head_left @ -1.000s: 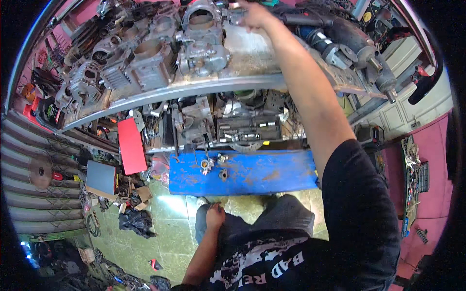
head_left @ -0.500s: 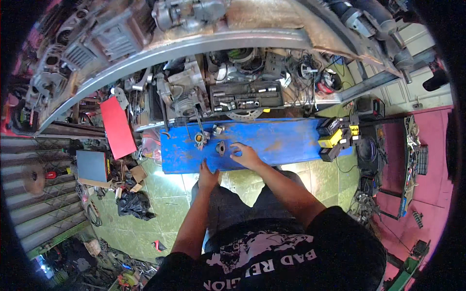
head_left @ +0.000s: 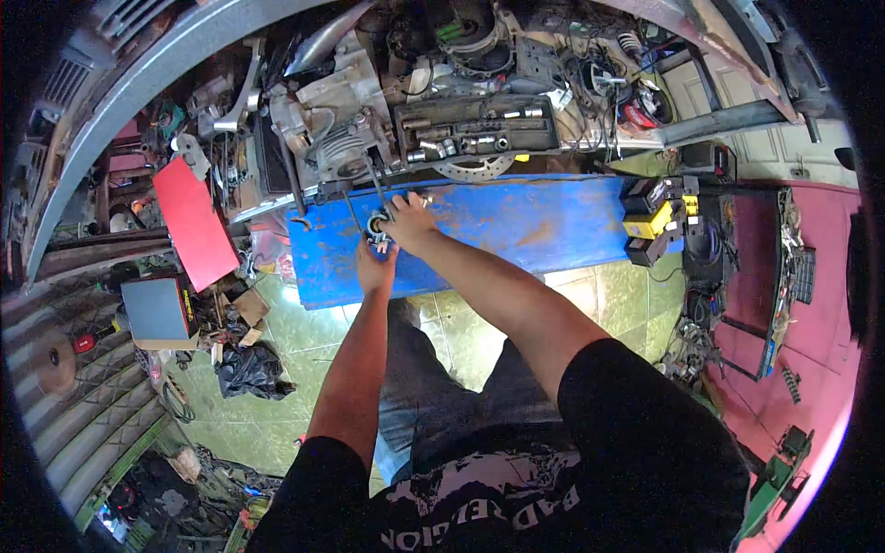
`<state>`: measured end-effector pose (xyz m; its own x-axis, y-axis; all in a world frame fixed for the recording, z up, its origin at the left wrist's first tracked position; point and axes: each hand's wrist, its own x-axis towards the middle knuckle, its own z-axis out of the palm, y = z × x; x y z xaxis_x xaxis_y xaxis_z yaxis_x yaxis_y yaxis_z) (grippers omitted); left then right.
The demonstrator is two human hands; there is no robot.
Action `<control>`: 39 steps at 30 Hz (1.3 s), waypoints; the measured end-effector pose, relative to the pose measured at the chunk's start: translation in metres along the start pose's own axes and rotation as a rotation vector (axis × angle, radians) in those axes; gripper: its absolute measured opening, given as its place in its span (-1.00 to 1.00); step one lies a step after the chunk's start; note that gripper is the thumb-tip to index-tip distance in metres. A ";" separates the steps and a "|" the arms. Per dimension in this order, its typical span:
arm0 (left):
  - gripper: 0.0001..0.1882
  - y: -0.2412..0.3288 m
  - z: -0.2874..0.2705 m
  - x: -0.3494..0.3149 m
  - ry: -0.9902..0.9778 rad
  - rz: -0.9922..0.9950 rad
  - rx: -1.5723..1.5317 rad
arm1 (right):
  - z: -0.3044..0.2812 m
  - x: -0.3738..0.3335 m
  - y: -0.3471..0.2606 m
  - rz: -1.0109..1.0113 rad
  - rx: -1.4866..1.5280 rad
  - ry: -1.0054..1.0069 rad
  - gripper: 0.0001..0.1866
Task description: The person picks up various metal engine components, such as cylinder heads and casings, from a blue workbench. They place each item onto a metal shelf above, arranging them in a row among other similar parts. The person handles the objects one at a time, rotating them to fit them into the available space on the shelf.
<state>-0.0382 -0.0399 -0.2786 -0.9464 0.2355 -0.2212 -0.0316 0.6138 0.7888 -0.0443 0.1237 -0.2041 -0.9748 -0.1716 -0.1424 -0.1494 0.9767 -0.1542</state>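
Note:
On the blue bench top, a small silvery metal engine part with a round opening sits between my hands. It looks like a carburetor, but its exact kind is hard to make out. From below, my left hand has its fingers closed around the near side. My right hand grips it from the right, palm down, covering much of it. Another small metal piece shows just beyond my right fingers. Long thin metal tools lie at the part's far side.
Behind the bench stand a socket set in a dark case, a brake disc and a finned engine block. Black and yellow boxes are stacked at the right end. A red panel leans at left.
Both hands have moved away from me and to the left, closing on the metal part. The loose flange-shaped piece no longer shows at its former spot. My view has shifted.

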 end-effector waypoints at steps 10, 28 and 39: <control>-0.36 0.046 -0.081 -0.063 -0.100 0.065 -0.046 | -0.023 -0.069 -0.044 0.096 0.107 0.219 -0.72; -0.27 0.457 -0.145 -0.095 0.238 0.800 -0.259 | -0.430 -0.212 0.069 0.021 0.019 1.078 -0.42; -0.34 0.598 -0.116 0.023 0.359 0.722 -0.125 | -0.530 -0.107 0.180 0.127 -0.044 0.931 -0.45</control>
<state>-0.1166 0.2452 0.2544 -0.7921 0.2723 0.5462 0.6096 0.3095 0.7298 -0.0547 0.3864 0.3015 -0.7215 0.0899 0.6865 -0.0207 0.9883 -0.1512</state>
